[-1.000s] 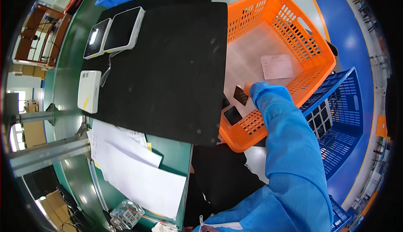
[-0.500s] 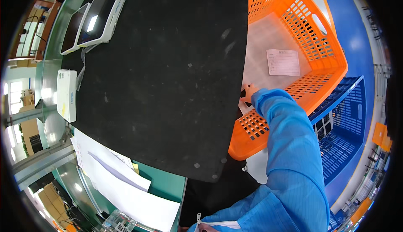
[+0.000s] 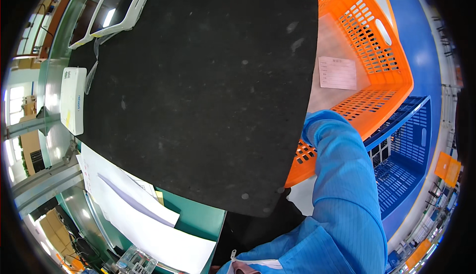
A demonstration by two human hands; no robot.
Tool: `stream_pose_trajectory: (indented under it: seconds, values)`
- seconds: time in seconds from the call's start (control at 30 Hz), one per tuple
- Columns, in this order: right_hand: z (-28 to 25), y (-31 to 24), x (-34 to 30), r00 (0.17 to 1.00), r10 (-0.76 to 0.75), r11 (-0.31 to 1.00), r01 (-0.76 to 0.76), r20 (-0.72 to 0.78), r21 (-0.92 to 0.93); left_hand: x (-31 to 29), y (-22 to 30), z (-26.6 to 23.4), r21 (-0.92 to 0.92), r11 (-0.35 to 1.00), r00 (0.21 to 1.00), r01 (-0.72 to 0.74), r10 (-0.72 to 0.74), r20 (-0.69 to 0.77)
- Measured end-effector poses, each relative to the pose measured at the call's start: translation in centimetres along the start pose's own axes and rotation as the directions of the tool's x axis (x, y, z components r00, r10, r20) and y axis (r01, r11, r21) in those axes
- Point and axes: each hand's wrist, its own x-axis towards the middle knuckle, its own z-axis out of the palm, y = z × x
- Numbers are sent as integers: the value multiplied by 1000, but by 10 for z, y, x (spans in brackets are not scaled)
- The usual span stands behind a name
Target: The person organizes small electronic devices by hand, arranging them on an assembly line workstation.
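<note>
My right arm, in a blue sleeve [image 3: 342, 160], reaches over the near side of an orange plastic basket [image 3: 377, 103]. Past the cuff, the right hand is hidden behind the edge of a black mat [image 3: 198, 95], so its fingers and anything in them do not show. A pink printed slip [image 3: 337, 73] lies on the pale floor of the basket, beyond the cuff. My left hand is out of the picture.
White-framed devices with dark screens [image 3: 119, 3] stand at the mat's far left, near a small white device [image 3: 73, 100]. White papers [image 3: 144, 214] lie on the green surface at lower left. A blue crate [image 3: 401, 160] stands right of the basket.
The view has shifted, and the mat's edge now covers more of the basket. My right hand, partly visible inside the basket before, has gone out of sight behind that edge.
</note>
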Motion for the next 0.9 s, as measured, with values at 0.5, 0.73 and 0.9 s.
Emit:
stream_pose_trajectory:
  seconds: [0.5,0.73,0.9]
  values:
    - [-179,-34,-132,821,-570,801,556,-1,-220,-30,-106,78,-413,859,952,-303,247,-182]
    - [-166,-30,-343,463,-644,651,749,-609,-119,-88,-81,103,-172,726,743,-666,666,-69]
    - [-99,-40,-440,331,-677,570,801,-657,-184,-148,-94,96,523,169,278,-836,950,138]
